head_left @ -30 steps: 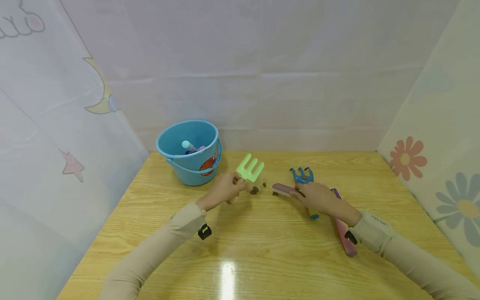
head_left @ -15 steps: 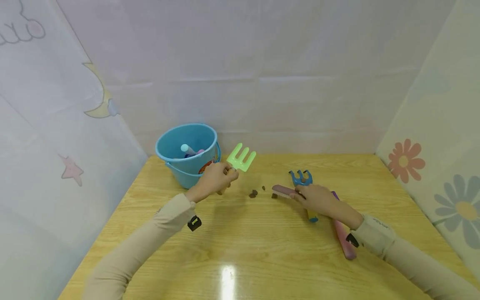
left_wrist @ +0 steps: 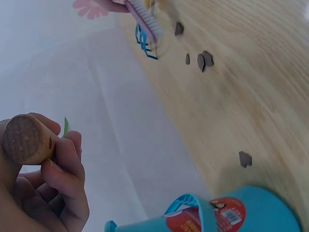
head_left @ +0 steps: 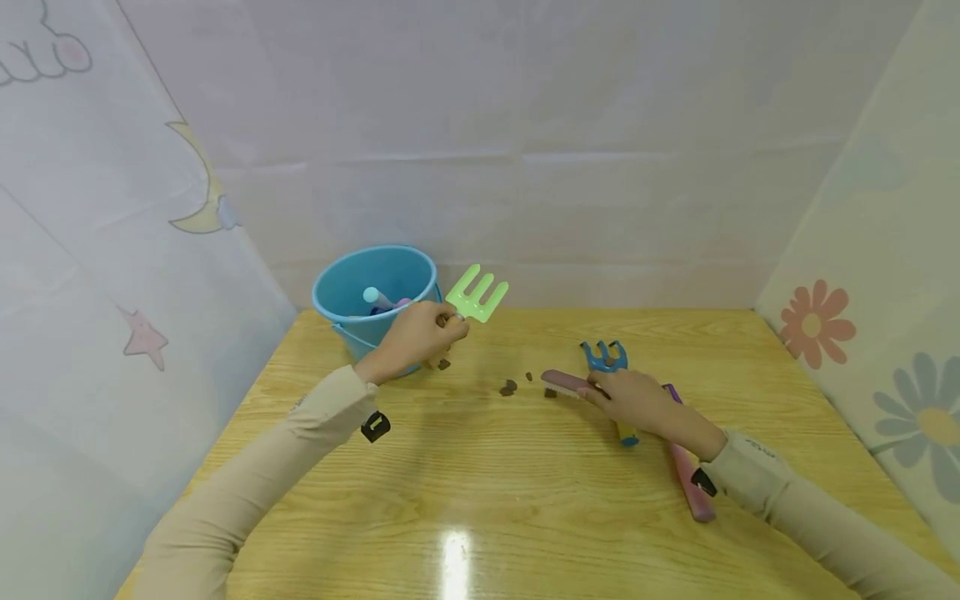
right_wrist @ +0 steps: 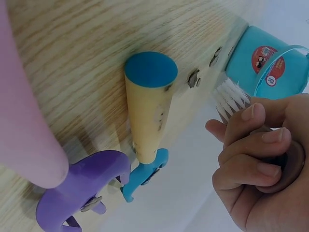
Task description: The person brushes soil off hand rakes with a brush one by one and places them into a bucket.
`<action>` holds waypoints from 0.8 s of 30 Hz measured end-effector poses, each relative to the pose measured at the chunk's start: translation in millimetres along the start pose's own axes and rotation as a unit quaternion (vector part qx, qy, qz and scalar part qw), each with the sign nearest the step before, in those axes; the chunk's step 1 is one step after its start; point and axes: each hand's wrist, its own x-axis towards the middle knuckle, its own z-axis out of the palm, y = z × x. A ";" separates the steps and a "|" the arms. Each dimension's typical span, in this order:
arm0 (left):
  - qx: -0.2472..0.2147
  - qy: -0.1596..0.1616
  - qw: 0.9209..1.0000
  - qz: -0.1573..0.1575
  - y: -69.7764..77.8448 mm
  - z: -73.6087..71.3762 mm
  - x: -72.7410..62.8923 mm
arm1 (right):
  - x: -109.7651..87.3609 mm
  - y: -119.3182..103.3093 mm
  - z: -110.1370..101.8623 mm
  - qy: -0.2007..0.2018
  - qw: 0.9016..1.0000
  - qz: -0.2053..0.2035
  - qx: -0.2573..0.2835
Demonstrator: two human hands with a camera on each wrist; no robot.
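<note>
My left hand (head_left: 411, 340) grips the wooden handle (left_wrist: 26, 140) of a small green three-tined garden fork (head_left: 480, 298). It holds the fork above the table, beside the front right of the blue bucket (head_left: 348, 287). My right hand (head_left: 637, 402) curls round a mauve scrubbing brush (head_left: 562, 381), its white bristles (right_wrist: 231, 99) facing down in the head view. Dark brown flakes (head_left: 508, 388) lie between the hands, with one by the bristles and another flake (left_wrist: 245, 159) near the bucket. A blue hand rake (head_left: 606, 360) with a yellow handle lies partly hidden under my right hand.
Right of that rake lies a purple rake (right_wrist: 82, 186) with a pink handle (head_left: 690, 483), partly covered by my right forearm. Tool handles (head_left: 375, 296) stick up inside the bucket. Printed cloth walls close in the wooden table (head_left: 480, 467) at the back and sides.
My left hand has lifted the green fork up and to the left, towards the bucket, away from the flakes. The right hand and brush have stayed nearly still.
</note>
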 end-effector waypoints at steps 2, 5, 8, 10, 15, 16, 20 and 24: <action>0.001 0.001 1.000 0.001 0.1 -5.5 0.7 | 0.2 -0.4 0.2 0.002 1.000 0.000 0.000; 0.016 -0.002 1.000 -0.009 -0.4 -13.1 1.0 | 0.3 -0.7 0.8 0.006 1.000 -0.001 -0.001; 0.024 -0.011 0.999 -0.024 -0.4 -21.8 0.1 | 0.0 -1.0 0.9 0.004 1.000 0.002 0.000; 0.039 -0.010 0.999 -0.023 -0.1 -28.0 -0.3 | -0.8 -1.5 -0.1 0.001 1.000 0.001 0.005; 0.071 0.004 0.997 -0.011 0.7 -42.7 -0.6 | -2.5 -0.2 -3.1 0.000 1.000 0.005 0.007; 0.069 0.006 0.998 -0.012 0.5 -45.4 -1.3 | -2.7 0.4 -3.3 0.000 1.000 0.006 0.006; 0.059 0.015 0.998 -0.027 -3.2 -55.3 -5.5 | -1.8 1.8 -3.8 -0.001 1.000 0.006 0.002; 0.038 0.032 0.998 -0.036 -7.8 -63.9 -10.7 | -1.2 0.4 -5.8 0.004 1.000 0.000 -0.001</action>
